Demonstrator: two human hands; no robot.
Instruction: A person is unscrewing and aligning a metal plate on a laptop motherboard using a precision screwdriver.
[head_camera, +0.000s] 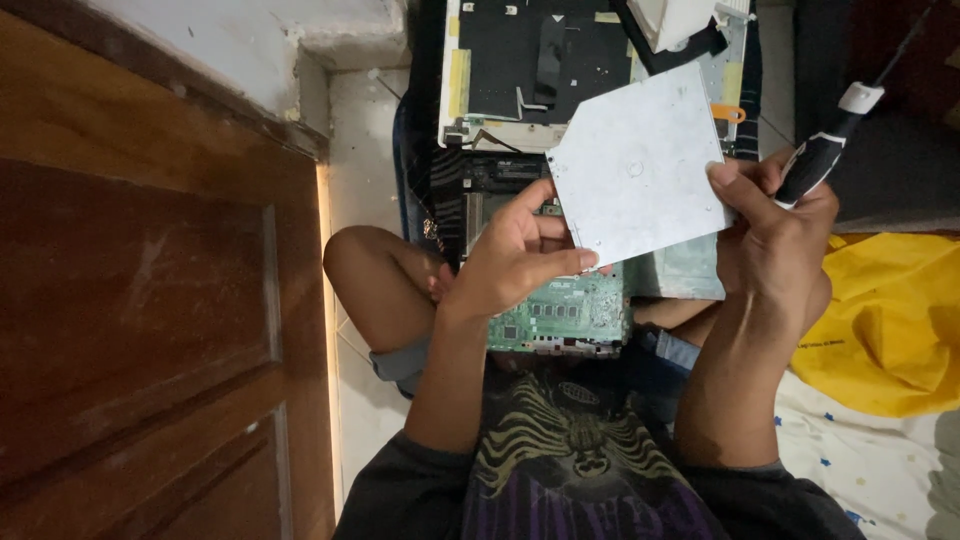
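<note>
I hold a flat silver metal drive (633, 165), square with a small round mark at its centre, up in front of me. My left hand (515, 255) pinches its lower left corner between thumb and fingers. My right hand (775, 230) grips its right edge and also clasps a screwdriver (828, 150) with a black and white handle that points up to the right. Beneath the drive lies a green circuit board (575, 310) on my lap.
An opened laptop shell (520, 70) with a black inner panel lies on the floor beyond my knees. A brown wooden door (150, 300) fills the left. A yellow plastic bag (895, 320) rests at the right on a white patterned sheet (860, 460).
</note>
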